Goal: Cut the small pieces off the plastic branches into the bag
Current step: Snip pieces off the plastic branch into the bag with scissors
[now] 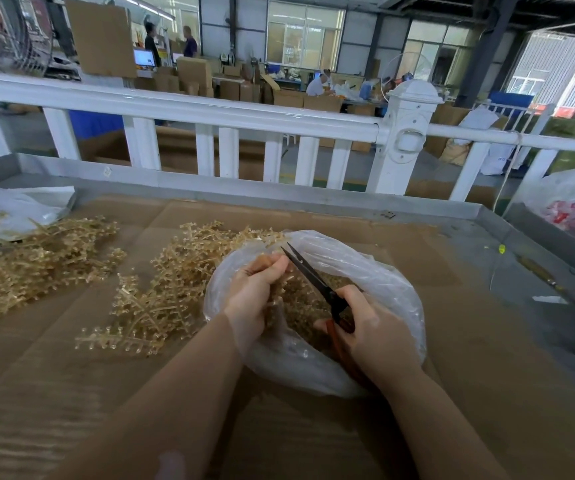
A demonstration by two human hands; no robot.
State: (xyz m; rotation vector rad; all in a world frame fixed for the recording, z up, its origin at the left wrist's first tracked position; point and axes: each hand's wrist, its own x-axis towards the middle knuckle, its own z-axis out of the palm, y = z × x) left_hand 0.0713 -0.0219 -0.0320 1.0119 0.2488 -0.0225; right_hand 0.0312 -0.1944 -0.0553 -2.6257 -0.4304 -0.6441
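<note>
Gripping a plastic branch (pixel 281 271) over the open mouth of the bag (pixel 388 282), our left hand (pixel 256 289) is curling its fingers round the stem, while our right hand (pixel 365 323) is closing round the red handles of the scissors (pixel 308 273), whose dark blades are pointing up and away toward the branch tip, just beside the left fingertips. We are judging this to be mid-snip, with the bag already holding a heap of cut bits. To do it well, we are keeping the branch directly above the opening, not over its rim, so that each piece is dropping inside and not onto the cardboard (pixel 469 358). We are feeding the stem forward with the left hand, and we are watching the blades closely, since they are working very near those fingers; a slip there is the main risk. We are also minding the thin bag wall, which the blade tips could nick. Two loose piles of uncut branches (pixel 37 265) are lying to the left on the cardboard, within reach of our left hand, one of them touching the bag's edge.
</note>
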